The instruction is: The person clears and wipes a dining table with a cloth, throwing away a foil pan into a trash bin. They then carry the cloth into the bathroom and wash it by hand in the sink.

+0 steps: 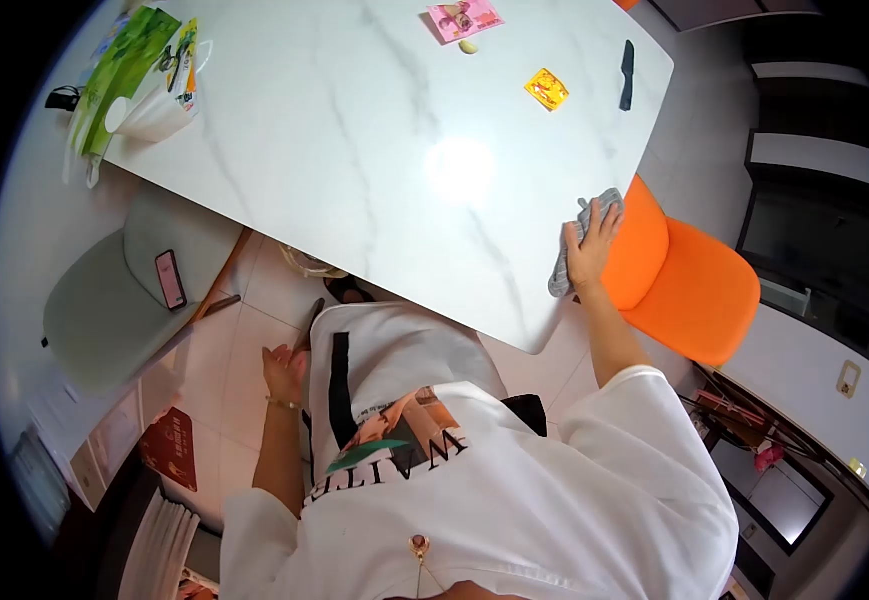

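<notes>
My right hand (pixel 590 248) is pressed on a folded grey cloth (pixel 559 272), fingers spread over it and the thumb along its side. The cloth lies at the right edge of the white marbled table (pixel 354 170), beside the orange chair. My left hand (pixel 282 370) hangs low by my left side, away from the table. Its fingers are loosely bent and apart, with nothing visible in them.
A yellow packet (pixel 546 90), a pink packet (pixel 464 18) and a black knife (pixel 627 75) lie on the table. Green packaging (pixel 124 75) and a white cup (pixel 154 118) sit at left. A phone (pixel 169 280) rests on the grey chair (pixel 104 310); an orange chair (pixel 694 285) stands right.
</notes>
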`<state>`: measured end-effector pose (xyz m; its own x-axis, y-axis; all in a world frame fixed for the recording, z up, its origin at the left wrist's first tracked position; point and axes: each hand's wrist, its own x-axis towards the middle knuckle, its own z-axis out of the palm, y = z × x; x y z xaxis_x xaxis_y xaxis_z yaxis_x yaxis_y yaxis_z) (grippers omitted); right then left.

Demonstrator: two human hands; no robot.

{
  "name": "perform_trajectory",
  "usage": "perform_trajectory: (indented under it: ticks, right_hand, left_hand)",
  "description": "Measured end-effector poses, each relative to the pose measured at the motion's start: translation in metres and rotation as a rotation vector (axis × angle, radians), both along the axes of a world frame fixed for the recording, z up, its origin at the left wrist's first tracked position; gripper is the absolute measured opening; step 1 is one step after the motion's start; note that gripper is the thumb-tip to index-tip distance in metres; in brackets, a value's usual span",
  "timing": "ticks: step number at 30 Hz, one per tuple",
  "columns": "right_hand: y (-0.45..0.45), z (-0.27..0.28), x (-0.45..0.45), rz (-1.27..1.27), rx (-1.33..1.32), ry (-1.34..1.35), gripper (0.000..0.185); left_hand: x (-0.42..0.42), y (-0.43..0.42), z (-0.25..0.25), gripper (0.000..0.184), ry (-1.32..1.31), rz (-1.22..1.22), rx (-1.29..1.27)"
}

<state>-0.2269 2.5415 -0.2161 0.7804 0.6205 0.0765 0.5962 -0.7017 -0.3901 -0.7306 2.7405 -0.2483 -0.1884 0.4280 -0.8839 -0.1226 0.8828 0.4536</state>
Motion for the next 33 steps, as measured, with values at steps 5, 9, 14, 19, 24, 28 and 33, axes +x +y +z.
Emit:
perform_trajectory:
  ticks: [5,9,14,19,24,28,33]
  right_hand:
    - [0.039,-0.007,-0.028,0.056,-0.119,-0.146,0.061]
    - [0.132,-0.007,-0.089,0.198,-0.081,-0.157,0.060]
    - [0.246,-0.005,-0.167,0.246,0.048,-0.116,0.052]
    - [0.319,-0.004,-0.225,0.448,0.418,0.037,0.032]
    - [0.283,0.018,-0.221,0.147,0.669,0.289,0.030]
    - [0.196,0.021,-0.174,0.071,0.579,0.157,0.041]
    - [0.143,0.018,-0.183,0.267,-0.132,0.030,0.082]
  left_hand:
    - [-0.041,-0.009,-0.027,0.060,-0.029,0.054,-0.065]
    - [-0.042,-0.006,-0.024,0.064,-0.006,0.056,-0.124]
    - [-0.057,0.017,-0.015,0.066,-0.095,0.019,0.006]
    - [-0.080,0.053,-0.001,0.062,-0.057,0.021,0.000]
    - [-0.113,0.080,-0.018,0.057,-0.033,-0.005,0.029]
    - [-0.122,0.085,-0.029,0.052,0.013,-0.062,-0.004]
    - [-0.119,0.076,-0.028,0.047,0.031,-0.099,-0.039]
